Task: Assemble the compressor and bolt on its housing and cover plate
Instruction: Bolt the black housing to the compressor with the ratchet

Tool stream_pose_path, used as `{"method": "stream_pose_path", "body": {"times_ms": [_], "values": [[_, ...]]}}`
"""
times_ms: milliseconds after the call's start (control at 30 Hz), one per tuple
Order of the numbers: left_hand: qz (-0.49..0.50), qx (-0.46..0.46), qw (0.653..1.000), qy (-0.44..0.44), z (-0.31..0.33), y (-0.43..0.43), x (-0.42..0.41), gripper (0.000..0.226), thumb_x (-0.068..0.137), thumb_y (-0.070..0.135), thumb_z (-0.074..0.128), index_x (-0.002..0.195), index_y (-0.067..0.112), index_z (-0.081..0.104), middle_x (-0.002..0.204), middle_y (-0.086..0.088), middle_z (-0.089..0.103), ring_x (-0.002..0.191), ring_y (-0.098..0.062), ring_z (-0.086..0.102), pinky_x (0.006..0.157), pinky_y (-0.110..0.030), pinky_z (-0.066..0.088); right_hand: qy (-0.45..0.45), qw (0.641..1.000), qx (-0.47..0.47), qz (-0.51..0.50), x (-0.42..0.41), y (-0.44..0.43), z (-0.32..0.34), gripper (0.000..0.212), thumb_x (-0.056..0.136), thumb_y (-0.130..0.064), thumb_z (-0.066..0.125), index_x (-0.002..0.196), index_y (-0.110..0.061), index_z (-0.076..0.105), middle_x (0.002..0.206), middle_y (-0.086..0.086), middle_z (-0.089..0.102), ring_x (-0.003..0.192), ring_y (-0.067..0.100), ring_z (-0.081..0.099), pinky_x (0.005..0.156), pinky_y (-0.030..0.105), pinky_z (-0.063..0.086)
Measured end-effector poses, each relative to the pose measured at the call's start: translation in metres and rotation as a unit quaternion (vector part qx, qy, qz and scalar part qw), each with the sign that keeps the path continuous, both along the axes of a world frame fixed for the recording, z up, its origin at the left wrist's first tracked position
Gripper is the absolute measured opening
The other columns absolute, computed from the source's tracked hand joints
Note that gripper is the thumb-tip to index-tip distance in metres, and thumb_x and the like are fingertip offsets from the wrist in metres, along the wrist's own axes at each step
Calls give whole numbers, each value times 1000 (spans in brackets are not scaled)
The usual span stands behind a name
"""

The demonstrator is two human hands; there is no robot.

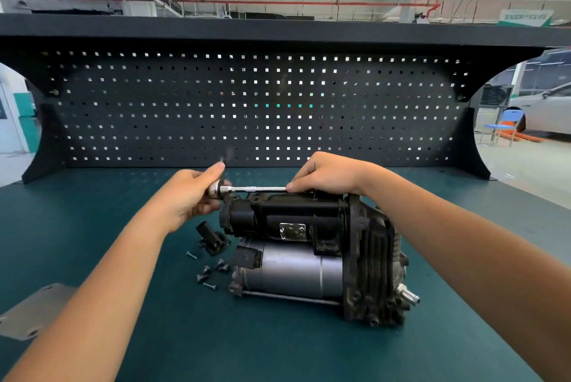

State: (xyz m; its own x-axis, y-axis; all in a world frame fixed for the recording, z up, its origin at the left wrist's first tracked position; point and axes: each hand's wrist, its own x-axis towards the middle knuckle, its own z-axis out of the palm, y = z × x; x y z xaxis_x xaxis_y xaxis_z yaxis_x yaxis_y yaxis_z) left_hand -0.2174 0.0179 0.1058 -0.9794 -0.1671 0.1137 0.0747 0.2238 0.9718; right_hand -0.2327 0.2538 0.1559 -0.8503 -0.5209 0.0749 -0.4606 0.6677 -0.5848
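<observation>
Black-and-grey metal compressor (309, 258) lies centre frame on green table (216, 344). Left hand (188, 199) grips head of slim chrome ratchet wrench (256, 188) at compressor's top left; right hand (327, 174) pinches handle end. Small black loose screws (210, 273) just left of compressor.

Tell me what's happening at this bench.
A person is working on a compressor that lies on its side on the green bench mat. The left hand grips the head of a small ratchet wrench at the left end of the compressor's black upper cylinder. The right hand pinches the handle's far end. Loose screws and a small black fitting lie on the mat to the left. A grey metal plate sits apart at the lower left.
</observation>
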Motion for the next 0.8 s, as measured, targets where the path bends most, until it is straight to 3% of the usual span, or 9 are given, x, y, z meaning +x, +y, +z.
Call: {"method": "stream_pose_path", "body": {"times_ms": [100, 200, 300, 400, 467, 567, 667, 733, 800], "values": [[11, -9, 998, -61, -7, 7, -5, 48, 95, 46, 44, 60, 13, 47, 44, 2, 49, 35, -8, 41, 36, -16, 35, 22, 1000, 13, -6, 1, -1, -1, 18, 89, -29, 62, 79, -19, 73, 54, -18, 63, 46, -9, 54, 52, 5, 43], [-30, 87, 995, -23, -4, 5, -4, 30, 96, 31, 50, 81, 9, 64, 70, -3, 61, 58, -12, 57, 45, -17, 49, 31, 999, 29, -12, 4, -1, 1, 23, 89, -33, 60, 76, -17, 72, 61, -8, 64, 53, 1, 53, 60, 16, 43], [-106, 141, 982, 59, 4, -3, 3, 19, 92, 14, 51, 100, 12, 68, 85, -2, 74, 70, -10, 66, 54, -17, 53, 27, 999, 37, -27, 4, -1, 2, 45, 90, -38, 57, 53, -13, 48, 48, -2, 36, 45, 10, 33, 56, 28, 30], [-154, 162, 965, 138, 7, -9, 11, 24, 78, 8, 55, 88, 15, 76, 94, 1, 74, 82, -11, 69, 66, -20, 56, 7, 1000, 17, -13, 4, -1, 2, 31, 88, -32, 61, 77, -6, 71, 62, 0, 55, 59, 11, 48, 66, 24, 40], [-152, 146, 965, 156, 8, -9, 12, 23, 79, 9, 55, 88, 16, 76, 91, 2, 74, 78, -7, 69, 64, -19, 56, -3, 1000, -12, -1, 4, 1, 2, 22, 88, -28, 64, 90, -9, 75, 70, -9, 65, 67, 3, 56, 75, 20, 43], [-80, 95, 986, 107, 6, -4, 8, 19, 91, 20, 53, 98, 12, 69, 72, 3, 73, 57, -4, 65, 48, -15, 51, 5, 1000, -9, 8, 3, 1, 1, 22, 87, -27, 65, 97, -10, 74, 77, -10, 68, 72, 1, 59, 79, 20, 43], [8, 16, 1000, -13, 1, 5, -1, 41, 97, 38, 45, 75, 8, 63, 46, 5, 59, 34, -4, 48, 33, -12, 36, 14, 1000, -6, 4, 4, 1, 1, 21, 86, -27, 65, 93, -11, 75, 79, -7, 69, 72, 3, 60, 75, 19, 45], [4, 23, 998, -57, -5, 8, -4, 40, 97, 38, 44, 69, 11, 53, 49, 2, 54, 35, -5, 46, 34, -13, 37, 17, 1000, 16, -8, 5, 0, 1, 21, 87, -30, 64, 84, -13, 75, 70, -8, 67, 64, 3, 58, 68, 18, 46], [-16, 75, 996, -50, -6, 7, -4, 34, 97, 33, 48, 74, 10, 58, 64, -2, 56, 47, -8, 52, 39, -15, 44, 21, 999, 30, -21, 6, -1, 2, 32, 89, -34, 60, 62, -17, 64, 52, -7, 53, 49, 8, 47, 61, 22, 40]]}}
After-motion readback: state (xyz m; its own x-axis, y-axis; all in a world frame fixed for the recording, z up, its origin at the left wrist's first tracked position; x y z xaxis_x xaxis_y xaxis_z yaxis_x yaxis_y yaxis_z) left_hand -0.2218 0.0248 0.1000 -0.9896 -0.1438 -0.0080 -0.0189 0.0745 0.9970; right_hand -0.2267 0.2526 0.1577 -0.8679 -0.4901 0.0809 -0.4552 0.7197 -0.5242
